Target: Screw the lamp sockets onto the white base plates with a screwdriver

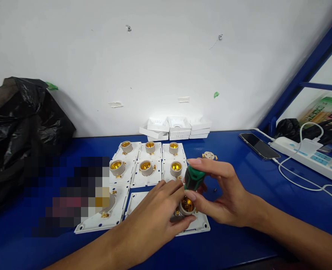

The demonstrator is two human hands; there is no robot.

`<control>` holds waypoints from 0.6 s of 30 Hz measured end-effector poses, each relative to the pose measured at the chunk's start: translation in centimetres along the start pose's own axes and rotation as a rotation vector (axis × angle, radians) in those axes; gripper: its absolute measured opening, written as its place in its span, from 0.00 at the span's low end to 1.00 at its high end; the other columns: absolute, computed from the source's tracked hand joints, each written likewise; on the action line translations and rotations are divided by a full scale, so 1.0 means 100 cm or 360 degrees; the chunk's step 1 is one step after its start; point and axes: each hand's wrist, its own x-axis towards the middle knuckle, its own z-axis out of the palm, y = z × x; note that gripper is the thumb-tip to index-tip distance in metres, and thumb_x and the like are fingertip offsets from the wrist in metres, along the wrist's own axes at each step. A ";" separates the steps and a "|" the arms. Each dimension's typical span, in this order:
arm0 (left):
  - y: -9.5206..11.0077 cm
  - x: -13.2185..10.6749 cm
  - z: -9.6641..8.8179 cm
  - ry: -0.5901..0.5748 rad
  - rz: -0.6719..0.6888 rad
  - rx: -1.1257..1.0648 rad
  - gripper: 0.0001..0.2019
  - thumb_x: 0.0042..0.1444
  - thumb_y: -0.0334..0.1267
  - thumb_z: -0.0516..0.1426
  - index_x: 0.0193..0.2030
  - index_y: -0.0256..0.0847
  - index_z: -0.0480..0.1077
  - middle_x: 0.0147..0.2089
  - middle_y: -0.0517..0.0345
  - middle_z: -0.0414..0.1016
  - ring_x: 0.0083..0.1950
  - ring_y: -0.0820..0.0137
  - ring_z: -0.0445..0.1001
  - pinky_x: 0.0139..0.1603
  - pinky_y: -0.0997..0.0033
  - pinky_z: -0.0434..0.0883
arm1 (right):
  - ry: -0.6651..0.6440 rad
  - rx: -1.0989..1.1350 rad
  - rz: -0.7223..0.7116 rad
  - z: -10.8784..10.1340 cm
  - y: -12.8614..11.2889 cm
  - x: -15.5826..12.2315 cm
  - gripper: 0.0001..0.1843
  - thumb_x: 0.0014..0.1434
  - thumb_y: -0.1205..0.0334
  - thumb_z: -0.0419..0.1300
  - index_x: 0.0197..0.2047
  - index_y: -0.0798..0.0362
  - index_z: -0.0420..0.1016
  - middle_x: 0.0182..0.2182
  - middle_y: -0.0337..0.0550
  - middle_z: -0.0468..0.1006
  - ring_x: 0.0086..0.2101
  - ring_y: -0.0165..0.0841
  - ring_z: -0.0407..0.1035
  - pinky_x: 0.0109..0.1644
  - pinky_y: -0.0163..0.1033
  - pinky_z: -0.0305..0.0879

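Right hand (230, 198) grips screwdriver (194, 179); left hand (160, 210) clasps lamp socket (187, 206). Keep screwdriver straight, press evenly, plate (202, 224) flat on worktop (222, 245).

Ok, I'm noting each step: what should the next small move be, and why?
Perhaps a small turn of the green and black screwdriver: the right hand grips its handle beside the round, beige, gold-lined socket, while the left hand holds that socket on a flat white plate. The tip is hidden, so its seating is uncertain.
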 end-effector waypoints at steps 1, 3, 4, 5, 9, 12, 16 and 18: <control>0.000 0.000 0.000 0.0001 0.0005 0.0001 0.13 0.66 0.34 0.65 0.55 0.45 0.72 0.55 0.56 0.77 0.56 0.57 0.77 0.61 0.55 0.73 | -0.0013 0.0003 -0.0006 0.000 -0.001 0.001 0.43 0.64 0.78 0.63 0.76 0.47 0.54 0.47 0.43 0.78 0.28 0.29 0.68 0.26 0.36 0.71; 0.000 0.000 0.000 0.0005 0.0010 -0.0007 0.11 0.66 0.34 0.64 0.54 0.45 0.71 0.54 0.56 0.77 0.56 0.57 0.77 0.60 0.55 0.73 | -0.0033 0.0002 -0.0018 -0.001 -0.003 0.003 0.43 0.64 0.78 0.63 0.76 0.47 0.54 0.48 0.43 0.78 0.29 0.29 0.68 0.27 0.35 0.72; 0.000 0.000 0.000 0.0008 0.0004 -0.0010 0.11 0.66 0.33 0.64 0.53 0.44 0.71 0.54 0.56 0.77 0.55 0.57 0.78 0.59 0.56 0.73 | -0.0042 0.0003 -0.0023 -0.001 -0.004 0.005 0.43 0.64 0.78 0.63 0.77 0.46 0.53 0.47 0.43 0.78 0.30 0.29 0.68 0.28 0.34 0.73; 0.000 0.000 0.000 0.0004 -0.0007 -0.0014 0.11 0.66 0.33 0.64 0.52 0.44 0.71 0.53 0.56 0.77 0.55 0.57 0.78 0.58 0.56 0.74 | -0.0051 0.0006 -0.0033 -0.002 -0.005 0.006 0.43 0.65 0.77 0.63 0.77 0.46 0.53 0.46 0.42 0.78 0.30 0.29 0.69 0.28 0.34 0.73; 0.001 0.002 -0.002 -0.0045 -0.0044 -0.0063 0.13 0.64 0.28 0.62 0.52 0.46 0.70 0.55 0.58 0.78 0.56 0.58 0.77 0.54 0.61 0.74 | -0.0085 -0.0012 -0.0060 -0.003 -0.008 0.011 0.41 0.66 0.76 0.61 0.77 0.45 0.53 0.39 0.40 0.77 0.30 0.31 0.70 0.28 0.35 0.72; 0.001 0.002 -0.002 -0.0052 -0.0049 -0.0102 0.17 0.63 0.27 0.62 0.56 0.48 0.70 0.57 0.60 0.78 0.58 0.60 0.77 0.54 0.63 0.74 | -0.0073 -0.0074 -0.0055 -0.004 -0.009 0.011 0.40 0.67 0.74 0.61 0.76 0.44 0.53 0.39 0.40 0.79 0.30 0.32 0.71 0.29 0.36 0.72; 0.001 0.000 -0.002 -0.0031 -0.0060 -0.0068 0.13 0.63 0.27 0.62 0.51 0.46 0.72 0.55 0.59 0.79 0.56 0.59 0.79 0.58 0.60 0.74 | -0.0047 -0.0094 -0.0066 -0.003 -0.008 0.009 0.38 0.67 0.72 0.62 0.75 0.44 0.55 0.39 0.39 0.79 0.30 0.31 0.71 0.29 0.35 0.72; 0.002 0.000 -0.002 -0.0033 -0.0074 -0.0059 0.10 0.63 0.28 0.61 0.49 0.45 0.72 0.53 0.58 0.80 0.55 0.58 0.79 0.60 0.57 0.74 | -0.0061 -0.0086 -0.0065 -0.003 -0.009 0.010 0.39 0.68 0.71 0.62 0.76 0.42 0.53 0.39 0.40 0.78 0.29 0.32 0.71 0.28 0.36 0.72</control>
